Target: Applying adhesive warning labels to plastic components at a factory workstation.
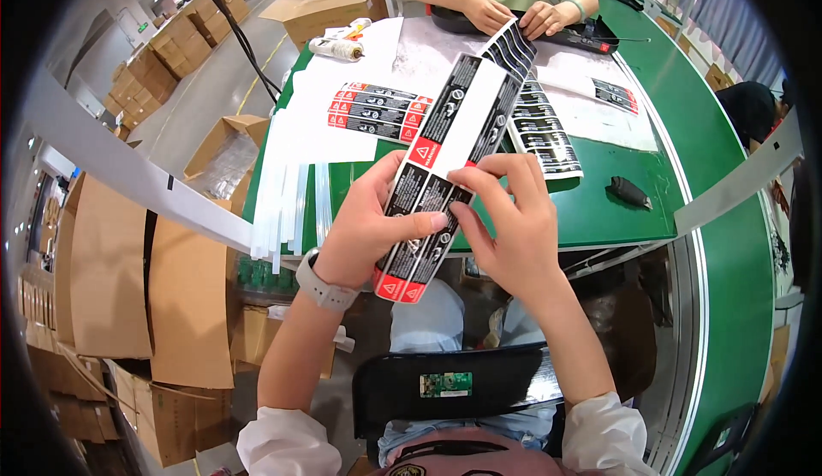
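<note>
A long sheet of black, white and red warning labels (454, 142) is held up between both hands above the front edge of the green table (599, 211). My left hand (368, 223) grips its lower part from the left, thumb pressed on the face. My right hand (505, 219) pinches the sheet at its middle right edge with thumb and forefinger. A white watch sits on my left wrist. More label sheets (377, 110) lie on white plastic bags ahead, and another stack of sheets (544, 133) lies to the right.
Across the table a person in a green top handles a label strip (512, 44) with both hands. Clear plastic bags (287, 211) hang over the table's left edge. A dark small object (629, 192) lies at right. Cardboard boxes (145, 279) crowd the left floor.
</note>
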{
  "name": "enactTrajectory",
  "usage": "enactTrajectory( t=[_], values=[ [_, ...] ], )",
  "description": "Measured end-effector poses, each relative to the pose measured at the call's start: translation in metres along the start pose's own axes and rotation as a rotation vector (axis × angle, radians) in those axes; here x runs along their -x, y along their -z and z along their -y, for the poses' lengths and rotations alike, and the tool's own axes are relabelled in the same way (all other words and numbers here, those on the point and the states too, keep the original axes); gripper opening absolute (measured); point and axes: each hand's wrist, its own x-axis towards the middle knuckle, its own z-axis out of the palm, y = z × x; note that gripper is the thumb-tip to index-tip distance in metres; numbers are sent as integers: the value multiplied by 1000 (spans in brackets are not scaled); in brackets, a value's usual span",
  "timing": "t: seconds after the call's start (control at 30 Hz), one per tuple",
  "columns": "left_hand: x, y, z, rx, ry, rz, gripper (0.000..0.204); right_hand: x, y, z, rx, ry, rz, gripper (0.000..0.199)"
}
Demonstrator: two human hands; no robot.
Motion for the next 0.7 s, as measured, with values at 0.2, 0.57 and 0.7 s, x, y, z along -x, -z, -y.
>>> enactTrajectory(
  t=[0.2, 0.57, 0.7],
  values=[
    [8, -8, 3, 15, 57, -28, 41, 8, 9, -2, 10, -11, 54, 27],
    [8, -14, 12, 165, 78, -22, 26, 18, 15, -3, -62, -59, 31, 25],
    [9, -15, 18, 202, 78, -5, 27, 21, 19, -5, 31, 33, 11, 33]
  ],
)
